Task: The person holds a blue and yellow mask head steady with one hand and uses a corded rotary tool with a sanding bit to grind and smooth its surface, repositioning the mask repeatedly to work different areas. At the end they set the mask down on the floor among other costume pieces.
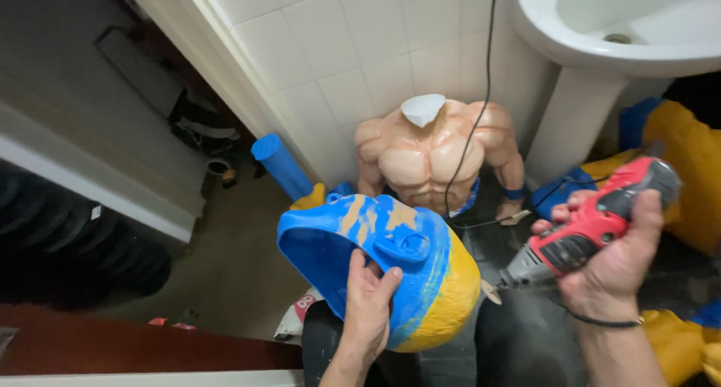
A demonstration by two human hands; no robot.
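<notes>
Head view: left hand grips the rim of a blue and yellow mould shell, fingers curled over its edge, thumb inside. Right hand is closed around a red rotary tool, tip pointing at the shell's yellow end, just beside it. A black cord runs up the tiled wall. Behind the shell stands a headless muscular torso figure, next to a white sink pedestal. A blue cylinder leans left.
</notes>
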